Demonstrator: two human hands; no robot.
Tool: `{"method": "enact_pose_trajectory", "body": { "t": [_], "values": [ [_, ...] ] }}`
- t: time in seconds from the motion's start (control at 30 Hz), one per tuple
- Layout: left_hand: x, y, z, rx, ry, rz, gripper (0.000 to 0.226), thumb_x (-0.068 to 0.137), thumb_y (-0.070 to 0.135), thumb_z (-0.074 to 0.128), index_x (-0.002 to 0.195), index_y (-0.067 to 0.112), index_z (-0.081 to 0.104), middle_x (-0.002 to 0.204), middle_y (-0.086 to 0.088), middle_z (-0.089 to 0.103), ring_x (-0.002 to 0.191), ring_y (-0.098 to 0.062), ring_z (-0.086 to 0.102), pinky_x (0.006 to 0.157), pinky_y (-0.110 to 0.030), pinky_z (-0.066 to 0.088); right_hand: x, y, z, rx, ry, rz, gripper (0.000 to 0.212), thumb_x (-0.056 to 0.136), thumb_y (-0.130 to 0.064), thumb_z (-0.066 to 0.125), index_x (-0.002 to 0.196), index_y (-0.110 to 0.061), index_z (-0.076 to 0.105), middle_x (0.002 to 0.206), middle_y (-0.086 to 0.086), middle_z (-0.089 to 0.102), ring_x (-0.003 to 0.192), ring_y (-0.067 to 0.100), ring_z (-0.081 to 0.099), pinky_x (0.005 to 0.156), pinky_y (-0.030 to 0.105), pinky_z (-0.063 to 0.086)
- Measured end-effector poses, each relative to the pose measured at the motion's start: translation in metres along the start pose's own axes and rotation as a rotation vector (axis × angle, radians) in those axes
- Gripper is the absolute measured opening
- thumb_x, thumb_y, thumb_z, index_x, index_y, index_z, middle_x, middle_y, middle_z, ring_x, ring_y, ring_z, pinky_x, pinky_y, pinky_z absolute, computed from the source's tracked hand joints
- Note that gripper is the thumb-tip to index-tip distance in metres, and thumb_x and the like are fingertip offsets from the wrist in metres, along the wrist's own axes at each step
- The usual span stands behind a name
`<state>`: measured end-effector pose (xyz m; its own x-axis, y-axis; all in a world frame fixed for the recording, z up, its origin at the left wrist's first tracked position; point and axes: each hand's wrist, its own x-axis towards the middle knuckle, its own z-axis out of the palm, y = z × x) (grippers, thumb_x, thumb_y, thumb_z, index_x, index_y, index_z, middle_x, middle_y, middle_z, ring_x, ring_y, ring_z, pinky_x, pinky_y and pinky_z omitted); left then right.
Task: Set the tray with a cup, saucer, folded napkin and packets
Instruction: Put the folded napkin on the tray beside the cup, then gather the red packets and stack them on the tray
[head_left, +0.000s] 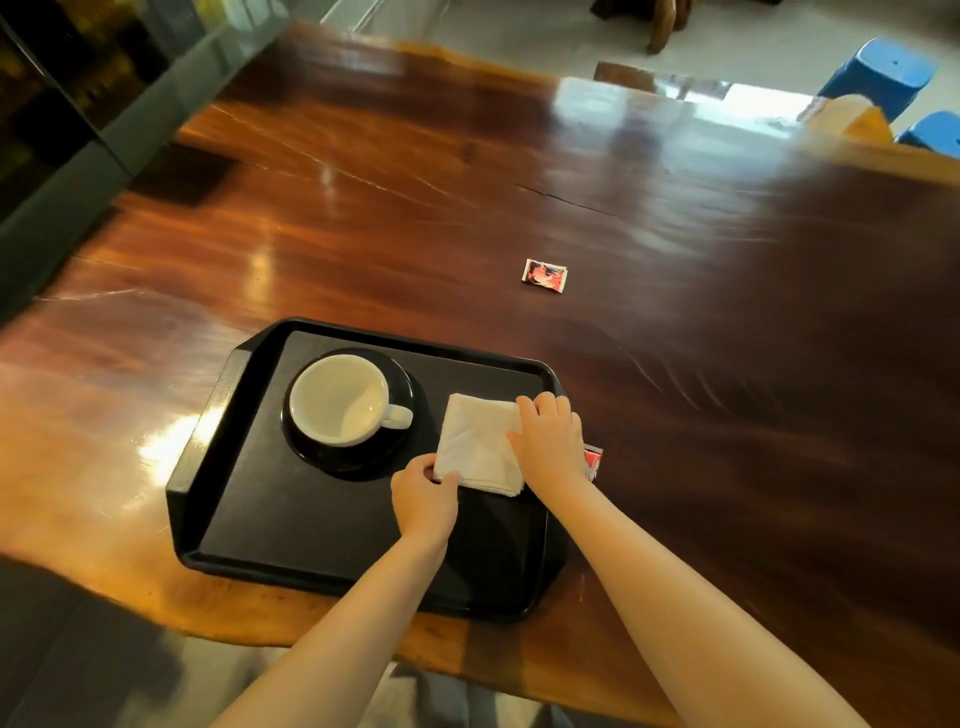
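Tray (208, 467) lower centre. Cup (337, 400) on saucer (353, 460), left part: done. Left hand (423, 499) pinches folded napkin (478, 447) at near corner. Right hand (550, 447) lies on its right edge; gripping or pressing, cannot tell. One packet (592, 464) at right rim, half hidden. Second packet (544, 276) above on table (363, 234), not yet brought. Glossy dark wood; blue stools (878, 73) upper right.
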<state>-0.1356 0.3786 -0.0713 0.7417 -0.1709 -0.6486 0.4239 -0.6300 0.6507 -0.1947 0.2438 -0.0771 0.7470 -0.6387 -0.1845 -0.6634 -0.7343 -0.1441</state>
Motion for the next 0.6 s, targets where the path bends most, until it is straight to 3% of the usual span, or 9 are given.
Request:
{"method": "enact_pose_trajectory", "body": {
  "t": [0.1, 0.17, 0.27, 0.37, 0.5, 0.53, 0.6],
  "values": [
    [-0.01, 0.004, -0.005, 0.056, 0.012, 0.009, 0.047, 0.088, 0.013, 0.061, 0.132, 0.015, 0.043, 0.134, -0.008, 0.04, 0.102, -0.019, 0.053, 0.085, -0.026, 0.046, -0.003, 0.006, -0.012, 0.025, -0.064, -0.07, 0.054, 0.094, -0.033, 0.049, 0.142, -0.016, 0.031, 0.135, 0.006, 0.043, 0.12, 0.022, 0.04, 0.099, 0.032, 0.036],
    [-0.023, 0.011, -0.007, 0.122, -0.037, 0.027, 0.047, 0.09, 0.014, 0.058, 0.133, 0.016, 0.04, 0.137, -0.009, 0.036, 0.111, -0.023, 0.051, 0.081, -0.027, 0.044, -0.005, 0.016, -0.025, 0.05, -0.093, -0.091, 0.058, 0.093, -0.034, 0.052, 0.143, -0.017, 0.03, 0.14, 0.006, 0.04, 0.125, 0.024, 0.037, 0.103, 0.036, 0.034],
    [-0.041, 0.023, -0.005, 0.28, -0.198, 0.152, 0.04, 0.09, 0.015, 0.056, 0.128, 0.018, 0.044, 0.131, -0.007, 0.043, 0.11, -0.022, 0.053, 0.084, -0.03, 0.051, -0.008, 0.034, -0.047, 0.07, -0.161, -0.078, 0.058, 0.092, -0.036, 0.053, 0.143, -0.02, 0.032, 0.143, 0.006, 0.038, 0.129, 0.027, 0.034, 0.105, 0.042, 0.034],
    [-0.047, 0.051, 0.0, 0.542, -0.305, 0.319, 0.027, 0.089, 0.016, 0.052, 0.116, 0.015, 0.054, 0.114, -0.007, 0.057, 0.098, -0.019, 0.056, 0.076, -0.027, 0.048, -0.015, 0.056, -0.07, 0.184, -0.25, 0.03, 0.054, 0.092, -0.03, 0.053, 0.142, -0.022, 0.034, 0.144, 0.006, 0.038, 0.132, 0.03, 0.032, 0.106, 0.049, 0.034],
    [-0.055, 0.093, 0.011, 0.856, -0.378, 0.461, 0.015, 0.084, 0.015, 0.047, 0.074, 0.011, 0.056, 0.076, -0.005, 0.057, 0.078, -0.022, 0.054, 0.059, -0.026, 0.037, -0.032, 0.094, -0.092, 0.265, -0.319, 0.187, 0.052, 0.092, -0.028, 0.055, 0.14, -0.017, 0.039, 0.141, 0.01, 0.047, 0.128, 0.029, 0.045, 0.103, 0.042, 0.041],
    [-0.058, 0.101, 0.016, 0.895, -0.385, 0.492, 0.014, 0.083, 0.015, 0.048, 0.073, 0.01, 0.055, 0.076, -0.006, 0.058, 0.078, -0.023, 0.055, 0.059, -0.026, 0.038, -0.039, 0.103, -0.096, 0.253, -0.337, 0.216, 0.052, 0.092, -0.028, 0.056, 0.139, -0.016, 0.04, 0.139, 0.01, 0.049, 0.126, 0.028, 0.047, 0.102, 0.039, 0.042],
    [-0.063, 0.111, 0.03, 0.963, -0.399, 0.551, 0.018, 0.085, 0.019, 0.051, 0.092, 0.008, 0.063, 0.096, -0.008, 0.065, 0.091, -0.025, 0.06, 0.068, -0.029, 0.044, -0.053, 0.119, -0.1, 0.255, -0.354, 0.271, 0.049, 0.091, -0.028, 0.056, 0.137, -0.014, 0.044, 0.136, 0.009, 0.052, 0.123, 0.026, 0.05, 0.1, 0.035, 0.041]
  ]
}}
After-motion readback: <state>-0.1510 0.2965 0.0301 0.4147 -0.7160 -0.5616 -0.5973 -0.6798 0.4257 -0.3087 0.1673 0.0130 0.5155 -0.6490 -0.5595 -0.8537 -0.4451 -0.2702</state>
